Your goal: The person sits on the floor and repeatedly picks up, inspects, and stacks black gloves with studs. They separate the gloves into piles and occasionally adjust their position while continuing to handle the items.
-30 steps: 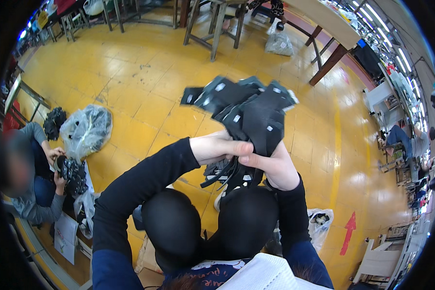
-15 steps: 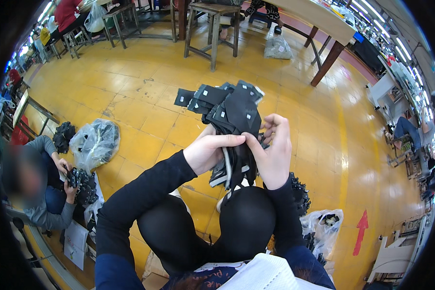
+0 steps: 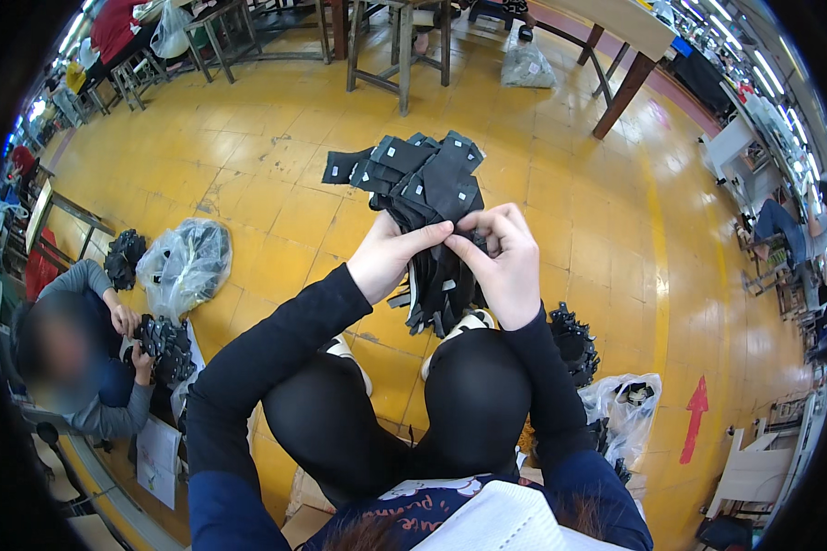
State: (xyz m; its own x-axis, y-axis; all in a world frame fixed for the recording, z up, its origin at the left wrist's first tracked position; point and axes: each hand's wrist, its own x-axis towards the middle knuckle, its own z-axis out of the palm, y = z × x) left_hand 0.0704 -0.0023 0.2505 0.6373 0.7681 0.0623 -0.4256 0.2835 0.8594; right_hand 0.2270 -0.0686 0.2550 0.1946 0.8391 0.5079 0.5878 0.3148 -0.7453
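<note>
The bundle of black pieces [image 3: 436, 179] hid most fingers of the left hand [image 3: 382, 257]; its pale labels [image 3: 419, 189] were too small to read. At the floor's [image 3: 276, 197] far edge, a stool [image 3: 405, 57] was cut off above. A co-worker's head [image 3: 60, 349] was blurred.

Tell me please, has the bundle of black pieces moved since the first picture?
Yes. The bundle of black pieces has moved left in the view, judged against the wooden stool.
</note>
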